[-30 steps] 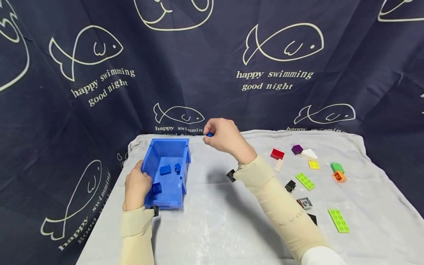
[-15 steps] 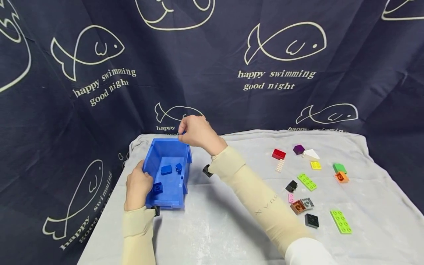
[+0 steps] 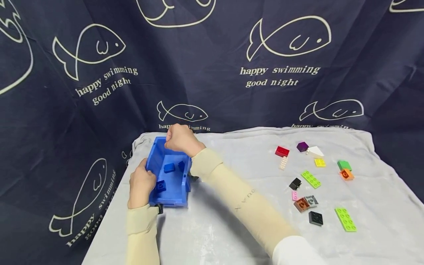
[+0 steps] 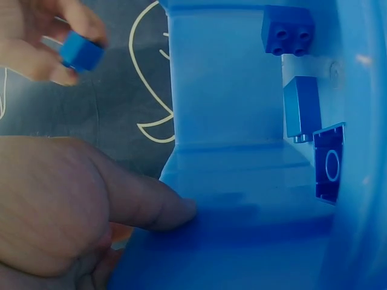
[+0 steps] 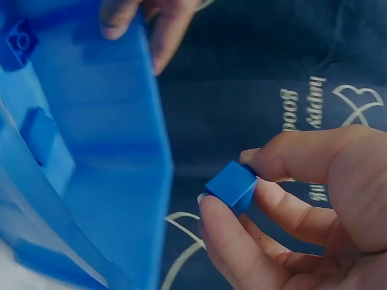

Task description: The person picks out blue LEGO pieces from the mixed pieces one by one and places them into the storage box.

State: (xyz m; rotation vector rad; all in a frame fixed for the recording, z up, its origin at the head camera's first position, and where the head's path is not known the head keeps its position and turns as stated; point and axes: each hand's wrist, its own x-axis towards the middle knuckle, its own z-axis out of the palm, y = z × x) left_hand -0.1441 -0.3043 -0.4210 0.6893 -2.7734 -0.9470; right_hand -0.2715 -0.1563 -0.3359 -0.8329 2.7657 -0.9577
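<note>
My left hand grips the left wall of a blue plastic bin, its thumb over the inner side in the left wrist view. Over the bin's far end is my right hand. Its fingertips pinch a small blue toy brick, clear of the bin in the right wrist view; the head view hides this brick behind the hand. Three blue bricks lie inside the bin: one near the middle, one by the right wall, and an overturned one near the left hand.
Toy bricks of other colours lie scattered at the right on the white cloth, among them a red brick, a black brick and a lime green brick. A dark fish-print curtain hangs behind the table.
My right hand has travelled left with the blue brick, from right of the bin to over its far end. The left hand keeps its grip on the bin wall.
</note>
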